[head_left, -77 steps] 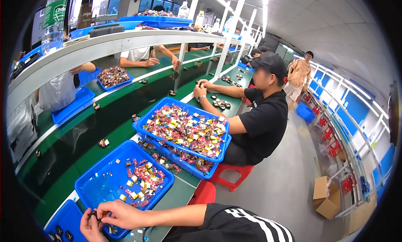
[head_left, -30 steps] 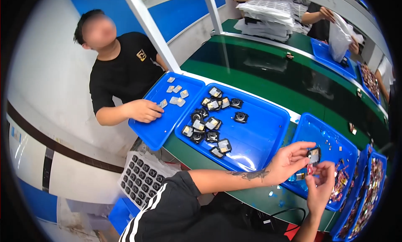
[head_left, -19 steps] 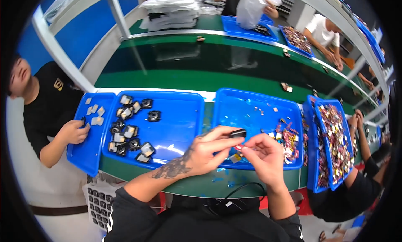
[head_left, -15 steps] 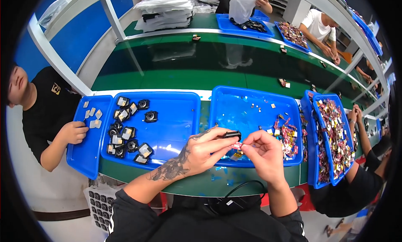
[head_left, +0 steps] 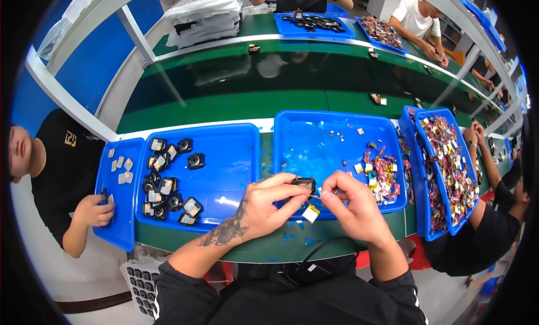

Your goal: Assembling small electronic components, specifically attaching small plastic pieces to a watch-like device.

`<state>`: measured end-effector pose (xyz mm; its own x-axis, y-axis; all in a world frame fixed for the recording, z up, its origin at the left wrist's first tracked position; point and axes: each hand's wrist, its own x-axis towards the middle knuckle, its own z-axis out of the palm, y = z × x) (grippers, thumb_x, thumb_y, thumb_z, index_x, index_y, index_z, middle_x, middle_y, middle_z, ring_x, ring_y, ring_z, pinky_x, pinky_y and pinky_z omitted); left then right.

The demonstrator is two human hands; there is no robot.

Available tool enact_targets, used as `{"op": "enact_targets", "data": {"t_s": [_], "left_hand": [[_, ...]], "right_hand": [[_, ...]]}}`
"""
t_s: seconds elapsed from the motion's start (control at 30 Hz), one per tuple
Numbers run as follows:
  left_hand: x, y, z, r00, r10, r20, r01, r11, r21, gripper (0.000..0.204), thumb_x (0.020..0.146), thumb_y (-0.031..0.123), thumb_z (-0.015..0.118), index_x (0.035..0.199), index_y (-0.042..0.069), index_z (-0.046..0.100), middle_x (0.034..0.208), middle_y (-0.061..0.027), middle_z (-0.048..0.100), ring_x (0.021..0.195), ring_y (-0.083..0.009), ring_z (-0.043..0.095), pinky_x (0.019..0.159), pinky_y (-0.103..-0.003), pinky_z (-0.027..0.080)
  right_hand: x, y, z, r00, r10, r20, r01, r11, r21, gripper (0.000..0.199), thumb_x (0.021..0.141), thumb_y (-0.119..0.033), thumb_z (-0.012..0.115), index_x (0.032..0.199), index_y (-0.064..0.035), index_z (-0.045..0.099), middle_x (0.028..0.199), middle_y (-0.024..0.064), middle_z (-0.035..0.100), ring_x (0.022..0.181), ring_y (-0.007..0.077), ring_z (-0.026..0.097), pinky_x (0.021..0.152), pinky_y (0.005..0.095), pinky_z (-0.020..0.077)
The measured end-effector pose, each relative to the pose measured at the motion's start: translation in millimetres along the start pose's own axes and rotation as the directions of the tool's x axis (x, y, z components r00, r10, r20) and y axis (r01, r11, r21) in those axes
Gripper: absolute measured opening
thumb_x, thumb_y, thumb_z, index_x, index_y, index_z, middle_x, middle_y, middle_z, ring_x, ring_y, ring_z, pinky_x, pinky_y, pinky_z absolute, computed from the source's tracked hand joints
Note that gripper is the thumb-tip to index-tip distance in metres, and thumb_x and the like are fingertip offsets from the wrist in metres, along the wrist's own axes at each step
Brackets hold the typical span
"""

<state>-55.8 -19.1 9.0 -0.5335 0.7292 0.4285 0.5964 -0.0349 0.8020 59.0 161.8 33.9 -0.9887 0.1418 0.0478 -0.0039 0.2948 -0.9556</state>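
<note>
Over the near edge of a blue tray (head_left: 264, 156), my left hand (head_left: 269, 204) grips a small black plastic housing (head_left: 304, 183) between thumb and fingers. A small silver-and-yellow battery (head_left: 310, 213) hangs just below the housing, apparently on thin leads. My right hand (head_left: 359, 212) is closed in a pinch beside the housing, with thumb and forefinger on what looks like a thin wire (head_left: 315, 197). The fingertips partly hide the wire's end. Farther right in the tray lies a pile of batteries with pink-red wrapping (head_left: 384, 176).
To the left, another blue tray (head_left: 224, 134) holds several black housings with round parts (head_left: 196, 161). A co-worker's hand (head_left: 95, 210) rests at a narrower tray with pale square pieces (head_left: 128, 164). Stacked trays of wrapped batteries (head_left: 449, 156) stand right. Beyond runs a green conveyor (head_left: 224, 100).
The battery now dangles below the housing, and the pink-red piece between my fingertips no longer shows. The co-worker on the left now holds a small dark object. The view has shifted slightly.
</note>
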Motion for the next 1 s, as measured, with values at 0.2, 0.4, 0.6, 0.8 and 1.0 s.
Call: {"op": "enact_targets", "data": {"t_s": [0.2,0.4,0.6,0.8,1.0], "left_hand": [[-1,-5,4,0.949,-0.287,0.131,0.315,0.877,-0.362,0.020,0.087,-0.001,0.064,0.107,-0.002,0.070,0.102,-0.0111,0.066,0.092,-0.0156,0.065,0.076,-0.023,0.054],[-4,-2,15,0.925,-0.370,0.085,0.334,0.686,-0.646,0.030,0.088,-0.008,0.060,0.118,-0.005,0.063,0.112,-0.0122,0.063,0.104,-0.0168,0.062,0.089,-0.027,0.052],[-6,-3,19,0.913,-0.403,0.069,0.338,0.650,-0.681,0.032,0.089,-0.008,0.059,0.121,-0.005,0.061,0.118,-0.0144,0.063,0.106,-0.0186,0.062,0.093,-0.029,0.051],[-8,-5,24,0.919,-0.391,0.051,0.310,0.637,-0.705,0.035,0.091,-0.004,0.060,0.126,-0.001,0.059,0.119,-0.0111,0.063,0.102,-0.0135,0.062,0.088,-0.024,0.051],[-8,0,28,0.930,-0.366,-0.015,0.238,0.635,-0.734,0.045,0.090,-0.006,0.058,0.134,0.000,0.051,0.118,-0.0146,0.063,0.105,-0.0158,0.062,0.090,-0.026,0.051]], "right_hand": [[2,2,17,0.984,-0.058,-0.167,0.069,0.996,0.064,0.017,0.083,-0.001,0.069,0.097,-0.0009,0.060,0.089,0.0062,0.062,0.081,0.0120,0.063,0.067,0.0244,0.0523],[4,11,31,0.940,-0.043,-0.339,0.094,0.986,0.136,0.029,0.081,0.004,0.070,0.102,-0.0010,0.052,0.082,0.0043,0.063,0.070,0.0048,0.056,0.061,0.0188,0.0441],[6,12,29,0.948,-0.025,-0.318,0.052,0.996,0.078,0.035,0.080,0.004,0.070,0.106,-0.0025,0.049,0.079,0.0036,0.062,0.062,0.0042,0.050,0.055,0.0194,0.0386],[5,9,22,0.960,0.020,-0.280,-0.005,0.998,0.055,0.039,0.077,0.004,0.071,0.108,-0.0037,0.048,0.076,0.0029,0.061,0.061,0.0046,0.047,0.053,0.0199,0.0356],[9,11,29,0.942,-0.060,-0.330,0.051,0.998,-0.035,0.050,0.076,0.005,0.069,0.121,-0.0029,0.048,0.084,0.0038,0.058,0.073,0.0081,0.056,0.063,0.0233,0.0505]]}}
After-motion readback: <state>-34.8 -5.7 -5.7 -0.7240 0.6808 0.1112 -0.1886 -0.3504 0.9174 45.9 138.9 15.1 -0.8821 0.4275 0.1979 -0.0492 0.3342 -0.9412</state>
